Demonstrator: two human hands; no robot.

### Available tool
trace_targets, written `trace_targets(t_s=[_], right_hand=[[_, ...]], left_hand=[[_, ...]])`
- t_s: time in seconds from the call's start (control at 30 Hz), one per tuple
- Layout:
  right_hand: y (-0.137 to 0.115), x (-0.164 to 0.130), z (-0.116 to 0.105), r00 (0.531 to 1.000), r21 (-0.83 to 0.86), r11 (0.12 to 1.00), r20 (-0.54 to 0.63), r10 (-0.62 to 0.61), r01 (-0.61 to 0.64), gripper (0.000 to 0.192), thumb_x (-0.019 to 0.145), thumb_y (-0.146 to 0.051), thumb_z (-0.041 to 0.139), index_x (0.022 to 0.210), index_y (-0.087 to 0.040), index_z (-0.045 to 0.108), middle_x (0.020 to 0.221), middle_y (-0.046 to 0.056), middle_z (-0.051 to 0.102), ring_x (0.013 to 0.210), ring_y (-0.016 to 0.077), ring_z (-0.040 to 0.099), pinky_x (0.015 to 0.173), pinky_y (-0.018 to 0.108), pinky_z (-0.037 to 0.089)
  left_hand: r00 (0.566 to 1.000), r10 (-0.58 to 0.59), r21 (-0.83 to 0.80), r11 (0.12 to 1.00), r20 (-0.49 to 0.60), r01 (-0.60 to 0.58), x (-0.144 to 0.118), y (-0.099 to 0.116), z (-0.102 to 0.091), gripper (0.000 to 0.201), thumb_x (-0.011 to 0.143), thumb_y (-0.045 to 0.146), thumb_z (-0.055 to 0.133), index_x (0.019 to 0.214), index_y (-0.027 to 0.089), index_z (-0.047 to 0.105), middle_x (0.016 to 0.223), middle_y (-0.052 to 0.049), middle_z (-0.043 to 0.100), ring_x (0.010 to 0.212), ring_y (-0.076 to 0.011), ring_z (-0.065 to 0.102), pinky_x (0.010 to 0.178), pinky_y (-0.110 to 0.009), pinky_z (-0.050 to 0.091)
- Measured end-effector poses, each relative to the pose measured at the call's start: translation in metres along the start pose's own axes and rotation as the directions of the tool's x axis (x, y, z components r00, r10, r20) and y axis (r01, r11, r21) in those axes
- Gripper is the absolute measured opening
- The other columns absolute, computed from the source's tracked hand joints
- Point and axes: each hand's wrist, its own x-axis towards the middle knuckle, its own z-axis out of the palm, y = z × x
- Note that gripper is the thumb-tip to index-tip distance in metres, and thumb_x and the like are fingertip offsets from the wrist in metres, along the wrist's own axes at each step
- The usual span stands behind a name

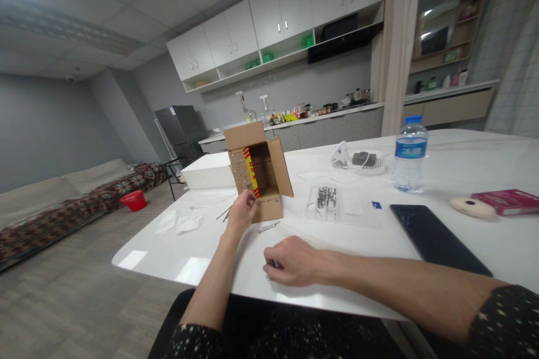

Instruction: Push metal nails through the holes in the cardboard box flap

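The left hand [242,210] grips one open cardboard box [257,177]; the right hand [293,261] rests curled closed on one white table [202,252], beside two loose nails [268,228].

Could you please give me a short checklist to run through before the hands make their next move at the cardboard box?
1. Left hand has hold of the cardboard box: ok, fingers grip its front edge.
2. Box stands steady on the white table: ok, it sits there with flaps open.
3. Right hand holds something: cannot tell, it is closed on the table and hides what is under it.
4. Loose nails lie within reach: ok, just in front of the box.
5. Clear tray of nails is apart from the box: ok, to its right.
6. Water bottle is capped and upright: ok.
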Motion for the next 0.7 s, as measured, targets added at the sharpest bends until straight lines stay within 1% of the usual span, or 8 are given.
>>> trace_targets(t_s=[0.13, 0.27, 0.4, 0.5, 0.6, 0.7], right_hand=[[-0.001, 0.0, -0.001, 1.0, 0.003, 1.0, -0.004, 0.008, -0.008, 0.025, 0.091, -0.035, 0.051, 0.074, -0.018, 0.058, 0.062, 0.0, 0.063, 0.05, 0.0099, 0.041, 0.051, 0.026, 0.021], [-0.002, -0.001, -0.002, 1.0, 0.005, 1.0, 0.001, 0.013, -0.013, 0.024, 0.091, -0.034, 0.051, 0.074, -0.018, 0.059, 0.062, 0.0, 0.063, 0.05, 0.0097, 0.04, 0.051, 0.026, 0.021], [-0.001, -0.001, -0.001, 1.0, 0.019, 1.0, -0.005, 0.016, -0.015, 0.024, 0.09, -0.034, 0.051, 0.074, -0.018, 0.059, 0.062, 0.0, 0.063, 0.05, 0.0094, 0.04, 0.051, 0.026, 0.021], [-0.001, 0.0, -0.001, 1.0, 0.018, 1.0, -0.004, 0.014, -0.014, 0.024, 0.09, -0.034, 0.051, 0.074, -0.018, 0.059, 0.062, 0.0, 0.063, 0.049, 0.0094, 0.04, 0.051, 0.026, 0.021], [-0.001, 0.0, -0.002, 1.0, 0.007, 1.0, -0.002, 0.014, -0.014, 0.025, 0.09, -0.034, 0.051, 0.073, -0.018, 0.059, 0.062, 0.0, 0.063, 0.049, 0.0095, 0.04, 0.05, 0.026, 0.022], [-0.001, 0.0, -0.002, 1.0, -0.001, 1.0, -0.002, 0.012, -0.012, 0.026, 0.09, -0.034, 0.051, 0.072, -0.018, 0.06, 0.062, 0.0, 0.064, 0.05, 0.0098, 0.042, 0.051, 0.027, 0.023]], left_hand=[[0.996, 0.06, 0.043, 0.997, 0.064, -0.062, 0.0, -0.003, 0.003, 0.003, 0.082, 0.02, 0.054, 0.083, 0.022, 0.056, 0.083, -0.001, 0.062, 0.075, -0.0153, 0.057, 0.072, -0.028, 0.047], [0.989, 0.077, 0.079, 0.993, 0.122, -0.087, -0.002, -0.004, 0.004, 0.007, 0.081, 0.021, 0.056, 0.083, 0.021, 0.063, 0.089, -0.004, 0.063, 0.084, -0.018, 0.06, 0.078, -0.031, 0.048], [0.989, 0.067, 0.099, 0.992, 0.128, -0.08, -0.003, 0.0, 0.002, 0.01, 0.081, 0.021, 0.056, 0.084, 0.02, 0.065, 0.089, -0.005, 0.062, 0.083, -0.0184, 0.06, 0.079, -0.032, 0.048], [0.986, 0.081, 0.105, 0.99, 0.146, -0.097, -0.004, 0.008, -0.002, 0.009, 0.08, 0.021, 0.058, 0.083, 0.019, 0.066, 0.087, -0.005, 0.062, 0.084, -0.0188, 0.059, 0.079, -0.032, 0.047], [0.971, 0.108, 0.092, 0.987, 0.212, -0.13, -0.008, 0.017, -0.006, 0.008, 0.079, 0.023, 0.06, 0.077, 0.019, 0.066, 0.082, -0.004, 0.061, 0.08, -0.0178, 0.058, 0.075, -0.03, 0.046], [0.949, 0.109, 0.077, 0.988, 0.295, -0.137, -0.012, 0.023, -0.008, 0.013, 0.078, 0.029, 0.063, 0.071, 0.018, 0.066, 0.075, -0.002, 0.061, 0.074, -0.0161, 0.056, 0.069, -0.028, 0.043]])
